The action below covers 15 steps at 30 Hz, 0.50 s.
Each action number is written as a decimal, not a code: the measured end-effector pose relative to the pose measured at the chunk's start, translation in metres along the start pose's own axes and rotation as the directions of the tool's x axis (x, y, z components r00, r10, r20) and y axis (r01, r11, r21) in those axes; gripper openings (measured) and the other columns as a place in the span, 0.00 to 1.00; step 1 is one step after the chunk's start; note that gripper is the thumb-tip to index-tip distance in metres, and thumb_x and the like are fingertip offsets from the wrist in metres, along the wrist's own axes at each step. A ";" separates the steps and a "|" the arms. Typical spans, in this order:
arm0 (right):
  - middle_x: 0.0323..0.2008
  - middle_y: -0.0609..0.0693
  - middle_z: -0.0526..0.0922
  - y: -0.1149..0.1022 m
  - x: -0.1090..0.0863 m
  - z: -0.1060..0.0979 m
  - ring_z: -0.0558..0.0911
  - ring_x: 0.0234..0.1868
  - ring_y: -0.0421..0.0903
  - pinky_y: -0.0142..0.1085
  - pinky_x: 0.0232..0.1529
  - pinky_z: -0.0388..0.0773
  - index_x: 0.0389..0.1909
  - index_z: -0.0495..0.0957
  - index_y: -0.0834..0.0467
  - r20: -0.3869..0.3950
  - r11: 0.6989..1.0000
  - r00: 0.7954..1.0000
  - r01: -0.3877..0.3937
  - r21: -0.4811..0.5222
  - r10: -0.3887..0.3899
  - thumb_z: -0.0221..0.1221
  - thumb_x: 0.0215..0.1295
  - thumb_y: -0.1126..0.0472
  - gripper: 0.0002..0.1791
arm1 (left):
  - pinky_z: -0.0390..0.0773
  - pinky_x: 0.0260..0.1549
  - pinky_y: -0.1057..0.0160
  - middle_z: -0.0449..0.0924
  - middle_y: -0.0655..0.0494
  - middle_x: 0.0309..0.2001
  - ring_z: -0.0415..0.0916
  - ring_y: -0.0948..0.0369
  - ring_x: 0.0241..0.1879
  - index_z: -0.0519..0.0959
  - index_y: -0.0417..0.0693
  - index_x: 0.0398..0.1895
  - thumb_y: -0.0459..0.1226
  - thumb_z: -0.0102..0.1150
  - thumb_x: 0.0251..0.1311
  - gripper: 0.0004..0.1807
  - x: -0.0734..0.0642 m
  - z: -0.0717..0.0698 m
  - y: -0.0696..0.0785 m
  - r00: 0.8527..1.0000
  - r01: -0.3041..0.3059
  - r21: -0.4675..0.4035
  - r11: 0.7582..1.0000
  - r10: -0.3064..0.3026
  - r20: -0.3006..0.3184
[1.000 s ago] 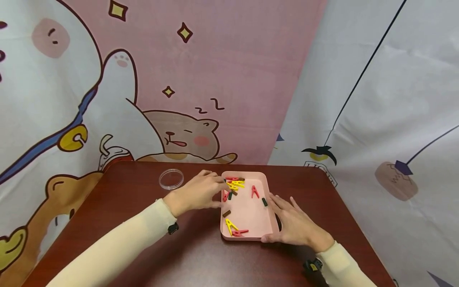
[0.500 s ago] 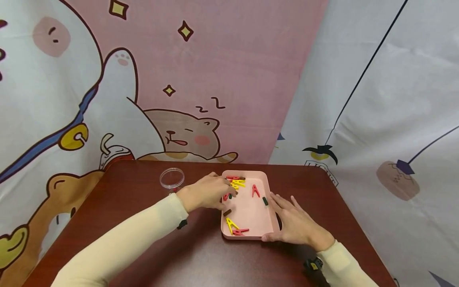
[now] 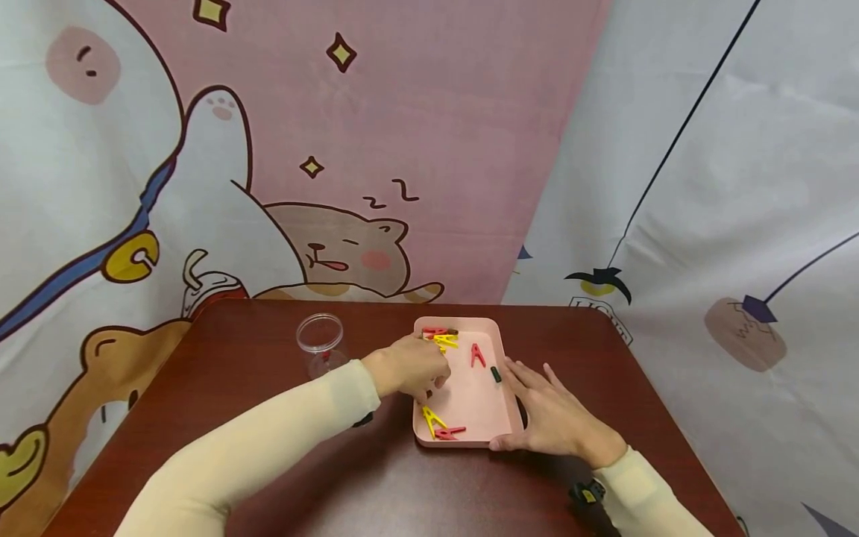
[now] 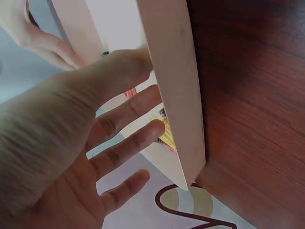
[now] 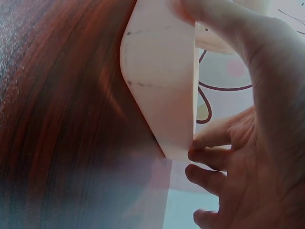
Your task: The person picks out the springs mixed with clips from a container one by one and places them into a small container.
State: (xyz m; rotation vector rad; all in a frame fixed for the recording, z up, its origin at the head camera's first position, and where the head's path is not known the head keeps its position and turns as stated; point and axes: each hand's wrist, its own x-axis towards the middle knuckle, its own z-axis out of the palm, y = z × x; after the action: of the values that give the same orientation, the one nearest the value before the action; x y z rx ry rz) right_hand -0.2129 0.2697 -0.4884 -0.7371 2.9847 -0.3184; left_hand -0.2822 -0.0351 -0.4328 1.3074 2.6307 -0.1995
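A shallow pink tray [image 3: 473, 406] lies on the table holding small A-shaped plastic clips, among them a yellow clip [image 3: 432, 420] and a red clip [image 3: 477, 355], plus a short dark green piece [image 3: 496, 374]. My left hand [image 3: 408, 367] reaches over the tray's left wall, fingers pointing down. In the left wrist view its thumb and index finger stand apart, their tips hidden behind the wall; no held thing shows. My right hand [image 3: 553, 414] rests against the tray's right side, its fingers spread along the wall and its thumb at the near corner.
A clear round container [image 3: 320, 332] stands left of the tray, with something small and red at its bottom, partly behind my left sleeve [image 3: 268, 440]. The brown wooden table [image 3: 349, 477] meets a printed cartoon cloth [image 3: 456, 149] at its far edge.
My left hand has moved right, from the tray's left rim to over its inside, and now covers some pieces there. The right hand and tray stay in place.
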 end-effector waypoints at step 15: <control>0.92 0.61 0.65 0.000 0.001 -0.001 0.69 0.91 0.65 0.81 0.87 0.56 0.93 0.62 0.60 -0.002 1.000 1.000 0.004 -0.010 -0.004 0.73 0.53 0.10 0.80 | 0.86 0.62 0.52 0.89 0.68 0.35 0.84 0.66 0.40 0.92 0.64 0.33 0.50 0.93 0.58 0.14 0.023 0.009 0.012 0.997 -0.014 0.235 0.972 -0.003 0.071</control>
State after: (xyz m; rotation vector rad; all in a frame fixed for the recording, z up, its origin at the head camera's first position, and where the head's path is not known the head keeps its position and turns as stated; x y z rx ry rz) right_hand -0.2133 0.2694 -0.4878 -0.7442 2.9891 -0.3055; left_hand -0.2850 -0.0118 -0.4474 1.3488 2.6052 -0.5625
